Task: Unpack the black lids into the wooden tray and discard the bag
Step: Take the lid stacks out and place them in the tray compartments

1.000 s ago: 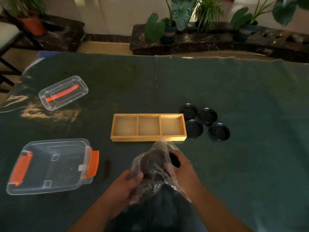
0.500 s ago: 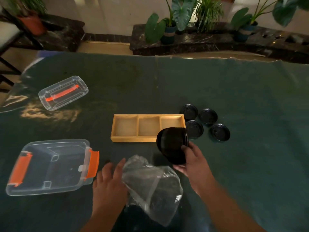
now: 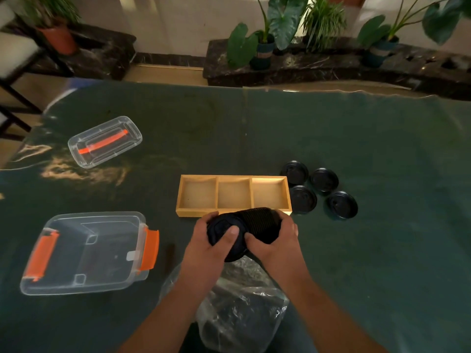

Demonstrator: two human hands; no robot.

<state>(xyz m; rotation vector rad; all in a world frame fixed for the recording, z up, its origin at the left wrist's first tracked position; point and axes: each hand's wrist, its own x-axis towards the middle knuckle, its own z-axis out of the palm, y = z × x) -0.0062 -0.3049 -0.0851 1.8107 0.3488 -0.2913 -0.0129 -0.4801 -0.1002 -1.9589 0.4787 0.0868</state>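
A stack of black lids lies on its side between my hands, just in front of the wooden tray. My left hand grips the stack's near end, thumb on the top lid. My right hand holds the far part of the stack. The tray has three empty compartments. The crumpled clear plastic bag lies loose on the table beneath my forearms, with something dark showing through it. Several single black lids sit on the table right of the tray.
A clear plastic box with orange latches stands at the near left. Its clear lid with an orange handle lies farther back on the left. The table carries a dark green cloth. Potted plants line a ledge beyond the far edge.
My right hand pulled the lid stack out of the bag. My left hand let go of the bag, which dropped onto the table, and joined the right hand on the stack.
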